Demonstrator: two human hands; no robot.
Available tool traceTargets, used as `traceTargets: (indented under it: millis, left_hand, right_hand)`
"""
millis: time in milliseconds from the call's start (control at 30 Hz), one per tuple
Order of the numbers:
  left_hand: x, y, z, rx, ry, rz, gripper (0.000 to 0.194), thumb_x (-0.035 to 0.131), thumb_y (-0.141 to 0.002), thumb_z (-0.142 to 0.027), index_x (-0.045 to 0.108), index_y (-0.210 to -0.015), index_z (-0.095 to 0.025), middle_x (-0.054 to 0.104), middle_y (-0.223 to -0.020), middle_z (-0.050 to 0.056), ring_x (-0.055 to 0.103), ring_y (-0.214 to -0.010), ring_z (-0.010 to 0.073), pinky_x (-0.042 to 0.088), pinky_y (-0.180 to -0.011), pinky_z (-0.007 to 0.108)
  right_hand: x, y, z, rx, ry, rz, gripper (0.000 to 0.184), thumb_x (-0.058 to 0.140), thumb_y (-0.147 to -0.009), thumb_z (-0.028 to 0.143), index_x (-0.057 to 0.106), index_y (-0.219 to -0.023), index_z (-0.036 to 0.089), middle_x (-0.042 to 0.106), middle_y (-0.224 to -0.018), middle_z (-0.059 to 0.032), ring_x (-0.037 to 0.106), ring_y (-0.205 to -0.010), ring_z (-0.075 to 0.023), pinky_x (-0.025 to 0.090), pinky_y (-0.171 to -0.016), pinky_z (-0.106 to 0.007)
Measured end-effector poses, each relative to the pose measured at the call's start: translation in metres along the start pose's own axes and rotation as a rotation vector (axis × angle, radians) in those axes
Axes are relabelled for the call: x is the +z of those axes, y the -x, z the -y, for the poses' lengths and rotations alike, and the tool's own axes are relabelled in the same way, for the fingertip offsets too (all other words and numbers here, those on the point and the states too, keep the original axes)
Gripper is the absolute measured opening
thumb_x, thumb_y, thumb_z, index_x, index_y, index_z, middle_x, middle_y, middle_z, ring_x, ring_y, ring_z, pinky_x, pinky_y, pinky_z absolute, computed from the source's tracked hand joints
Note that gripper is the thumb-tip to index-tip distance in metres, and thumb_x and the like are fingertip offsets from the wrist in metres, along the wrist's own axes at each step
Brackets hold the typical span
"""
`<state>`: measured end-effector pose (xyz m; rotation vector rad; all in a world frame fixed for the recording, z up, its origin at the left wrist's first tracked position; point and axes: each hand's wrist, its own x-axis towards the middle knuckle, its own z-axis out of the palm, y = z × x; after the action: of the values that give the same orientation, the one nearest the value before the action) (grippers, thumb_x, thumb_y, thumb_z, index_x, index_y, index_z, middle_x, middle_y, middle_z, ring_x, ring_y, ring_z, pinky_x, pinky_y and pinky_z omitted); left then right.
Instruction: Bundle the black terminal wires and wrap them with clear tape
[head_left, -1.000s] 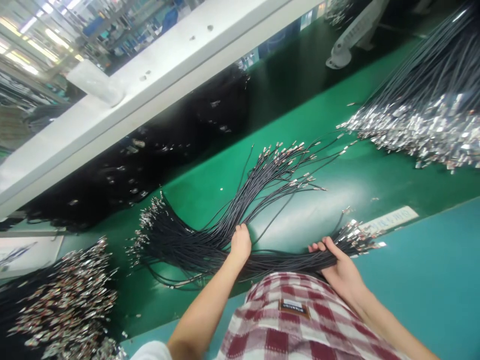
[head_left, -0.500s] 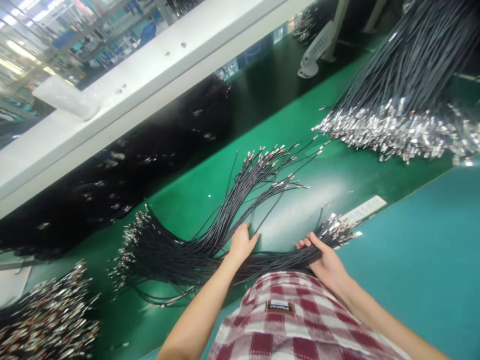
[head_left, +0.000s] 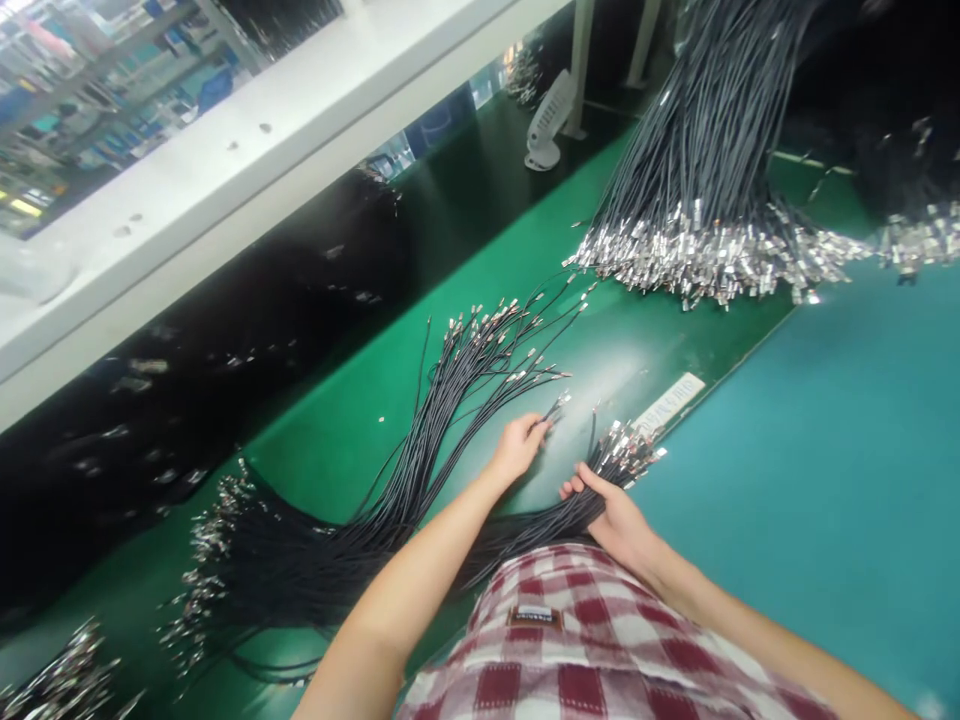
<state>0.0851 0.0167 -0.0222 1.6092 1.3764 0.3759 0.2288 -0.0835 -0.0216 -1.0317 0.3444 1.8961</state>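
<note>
Between the fingertips of my left hand (head_left: 519,446) is a black cable or a few of them, pinched close to the silvery ends (head_left: 558,404). My right hand (head_left: 611,512) is wrapped round a thick bundle of black cables (head_left: 544,527), just behind its metal terminals (head_left: 626,452). That bundle runs left across my checked apron and joins a larger spread of cables (head_left: 285,560). Beyond my left hand, a looser bunch of cables (head_left: 427,440) fans out over the green mat, terminals pointing away from me.
A large hank of cables (head_left: 697,130) with shiny ends lies at the upper right. More cable ends (head_left: 67,675) show at the lower left. A white beam (head_left: 247,150) crosses above the bench. A white label strip (head_left: 671,400) sits near the mat's edge (head_left: 739,370).
My left hand has moved away from the middle of the cables, forward and right, and now holds cable ends near the terminals. My right hand keeps its grip. The view has shifted right.
</note>
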Motion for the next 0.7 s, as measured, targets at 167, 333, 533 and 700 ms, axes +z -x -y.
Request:
traceTargets:
  millis: [167, 333, 533, 700]
  left_hand:
    - [0.012, 0.056, -0.013, -0.056, 0.159, 0.01, 0.023, 0.043, -0.093, -0.023, 0.065, -0.091, -0.017, 0.062, -0.069, 0.003, 0.057, -0.062, 0.0157, 0.05, -0.063, 0.029]
    - [0.049, 0.093, -0.03, 0.044, -0.035, -0.129, 0.03, 0.041, -0.094, -0.018, 0.071, -0.095, -0.018, 0.063, -0.089, 0.008, 0.06, -0.085, 0.0196, 0.052, -0.082, 0.034]
    - [0.002, 0.096, 0.011, -0.01, -0.229, -0.126, 0.02, 0.05, -0.092, -0.019, 0.069, -0.097, -0.016, 0.066, -0.095, 0.01, 0.061, -0.095, 0.0216, 0.049, -0.089, 0.034]
    - [-0.065, 0.122, 0.072, -0.357, -0.588, -0.156, 0.026, 0.066, -0.079, -0.013, 0.062, -0.104, -0.014, 0.059, -0.116, 0.015, 0.056, -0.108, 0.0278, 0.046, -0.091, 0.038]
  right_hand:
    - [0.006, 0.007, 0.004, -0.041, 0.064, 0.007, 0.029, 0.085, -0.064, 0.023, 0.072, -0.09, 0.025, 0.066, -0.07, 0.0045, 0.061, -0.065, -0.0135, 0.055, -0.066, -0.025]
    - [-0.004, 0.01, 0.001, -0.069, 0.229, -0.057, 0.038, 0.087, -0.057, 0.027, 0.073, -0.093, 0.026, 0.072, -0.094, 0.0024, 0.065, -0.091, -0.0205, 0.055, -0.083, -0.03]
    - [-0.01, 0.021, -0.001, -0.038, 0.312, 0.063, 0.031, 0.083, -0.065, 0.05, 0.066, -0.075, 0.025, 0.07, -0.09, 0.0, 0.062, -0.093, -0.023, 0.048, -0.094, -0.041]
    - [0.019, 0.063, -0.005, -0.111, 0.425, 0.541, 0.03, 0.073, -0.077, 0.048, 0.059, -0.064, 0.026, 0.048, -0.051, 0.0041, 0.05, -0.056, -0.0148, 0.048, -0.082, -0.039]
